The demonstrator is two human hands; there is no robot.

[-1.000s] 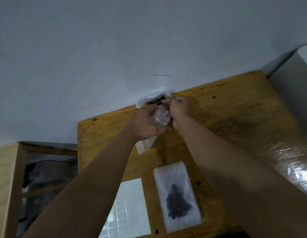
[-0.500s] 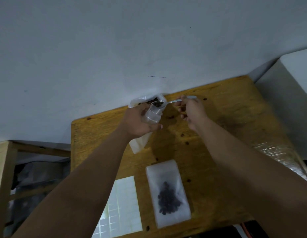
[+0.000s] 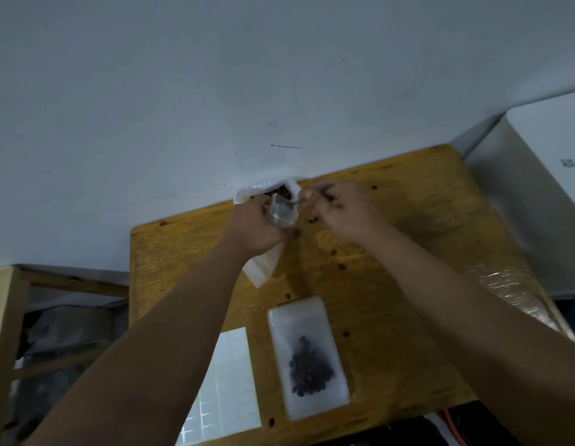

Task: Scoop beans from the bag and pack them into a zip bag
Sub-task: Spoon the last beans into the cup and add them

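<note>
- currently the left hand [image 3: 257,228] has its fingers curled round a small clear plastic zip bag [image 3: 281,215], holding its mouth open and facing up; the bag's pale lower end hangs out below the hand, over the table.
- the right hand [image 3: 342,214] is just beside it, fingers bunched and pinching the handle of a thin grey metal spoon [image 3: 289,204]; the handle is blurred, but the spoon's bowl sits at the mouth of the zip bag.
- just behind both hands, a crumpled white plastic bag of dark beans [image 3: 263,191] stands open at the far edge of the yellow-brown wooden table [image 3: 392,300], against the pale grey wall [image 3: 215,91].
- nearer the person, a flat clear zip bag with a cluster of dark beans inside [image 3: 308,358] lies on the table, well apart from the hands.
- to its left, a white sheet of small square labels [image 3: 228,381] lies at the near edge, partly hidden by the left forearm.
- small dark spots dot the tabletop; whether they are beans or knots i cannot tell.
- a white box-like object [image 3: 543,188] stands to the right of the table, and a light wooden frame [image 3: 6,333] to its left.
</note>
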